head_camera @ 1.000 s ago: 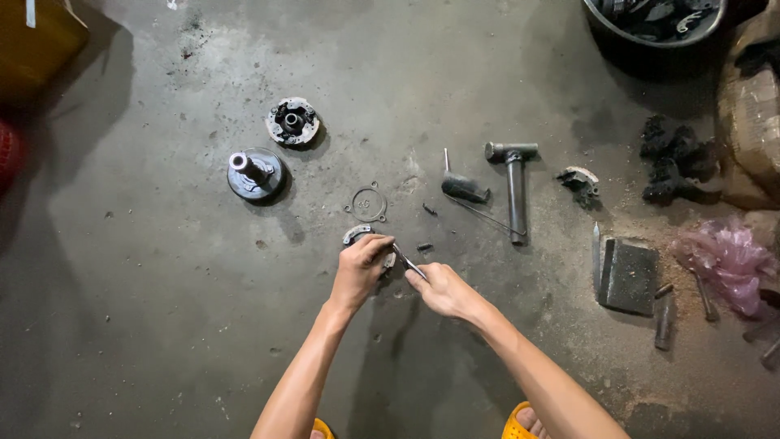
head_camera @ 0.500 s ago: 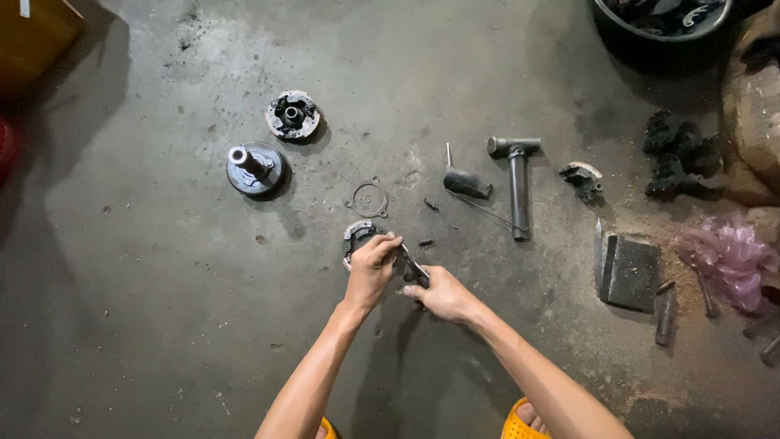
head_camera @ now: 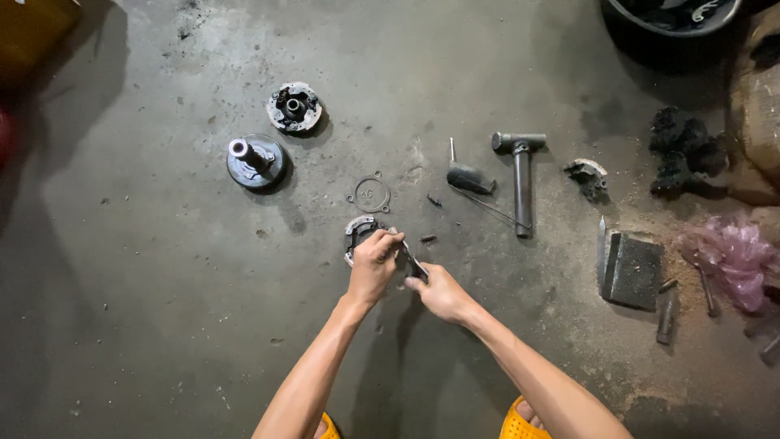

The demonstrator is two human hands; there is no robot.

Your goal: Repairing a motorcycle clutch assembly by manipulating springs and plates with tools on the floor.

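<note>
My left hand (head_camera: 374, 264) grips a curved metal shoe piece (head_camera: 357, 231) just above the concrete floor. A thin dark tool (head_camera: 414, 264) is held in my right hand (head_camera: 439, 291), its tip pressed against that piece at my left fingers. Both hands meet at the middle of the view. Just beyond them lies a thin ring-shaped gasket (head_camera: 370, 194). A round hub with a shaft (head_camera: 254, 160) and a round clutch-like assembly (head_camera: 294, 106) sit at the upper left.
A T-handle wrench (head_camera: 521, 175), a small dark tool with a wire (head_camera: 469, 179) and another shoe piece (head_camera: 588, 176) lie to the right. Farther right are a dark flat block (head_camera: 630, 270), black lumps (head_camera: 681, 152), pink plastic (head_camera: 731, 252) and a black tub (head_camera: 674, 20).
My hands have drawn closer together over the shoe piece, and the tool has shifted from pointing away to lying against the piece.
</note>
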